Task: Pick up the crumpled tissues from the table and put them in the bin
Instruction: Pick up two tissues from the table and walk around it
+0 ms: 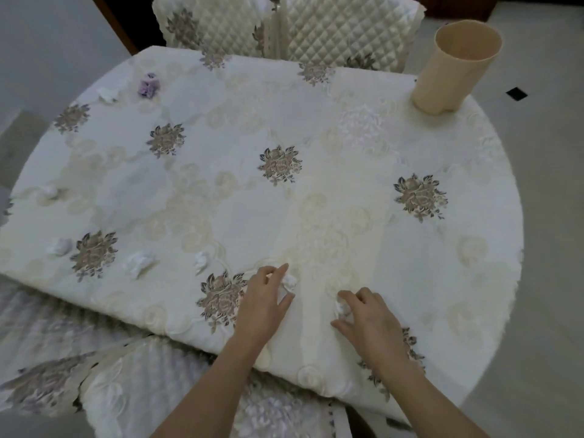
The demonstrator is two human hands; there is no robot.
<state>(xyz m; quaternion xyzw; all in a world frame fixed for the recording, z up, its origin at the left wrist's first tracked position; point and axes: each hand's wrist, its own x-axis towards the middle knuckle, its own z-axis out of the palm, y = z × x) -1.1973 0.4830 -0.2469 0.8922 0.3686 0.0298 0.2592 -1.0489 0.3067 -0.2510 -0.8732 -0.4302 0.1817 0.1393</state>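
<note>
Tissues (137, 262) dot the flowered tablecloth (316, 137) on my left, beige bin (455, 67) upright at the far right corner. My left hand (265, 300) pinches a white crumpled wad (289, 282), right hand (371, 316) clutches a second wad (342, 306), near edge.

The bin (455, 67) stands on the table (316, 137) at 2 o'clock, at the far edge. Two chairs (347, 26) stand behind the table at 12 o'clock. Loose tissues (139, 262) lie from 8 to 11 o'clock. At 6 o'clock, the left hand (262, 298) holds the near-left tissue (289, 282), and beside it the right hand (369, 317) holds the near-right tissue (342, 308).
</note>
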